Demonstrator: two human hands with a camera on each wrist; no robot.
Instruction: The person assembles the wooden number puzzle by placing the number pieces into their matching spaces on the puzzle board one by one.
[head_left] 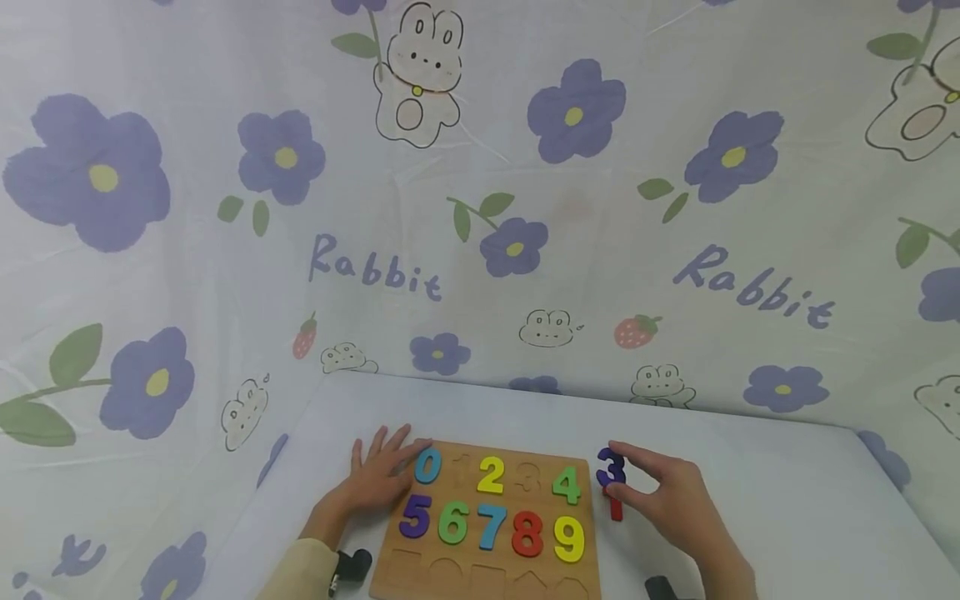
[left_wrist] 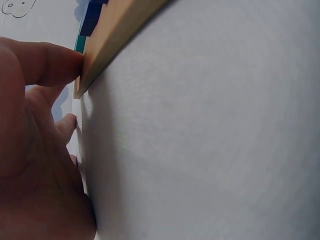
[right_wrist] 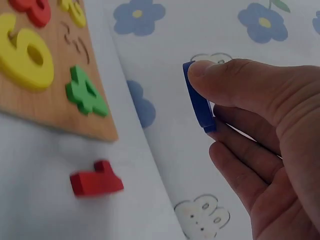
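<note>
My right hand (head_left: pixel 671 496) pinches a dark blue number 3 piece (head_left: pixel 611 467) between thumb and fingers, just right of the wooden number board (head_left: pixel 517 492). In the right wrist view the blue piece (right_wrist: pixel 199 97) is seen edge-on, held above the table. Below it a red number 1 piece (right_wrist: pixel 97 180) lies on the white table beside the board. My left hand (head_left: pixel 378 475) rests at the board's upper left corner with fingers spread, one fingertip touching the edge near the light blue 0 (head_left: pixel 427 466). The 1 recess (head_left: pixel 461 471) and 3 recess (head_left: pixel 528 477) show bare wood.
Several coloured numbers sit in the board, among them the green 4 (head_left: pixel 567 485) and yellow 9 (head_left: pixel 569 539). Shape recesses line its near row. The white table (head_left: pixel 787 500) extends to the right. Behind it hangs a cloth (head_left: pixel 480 167) printed with flowers and rabbits.
</note>
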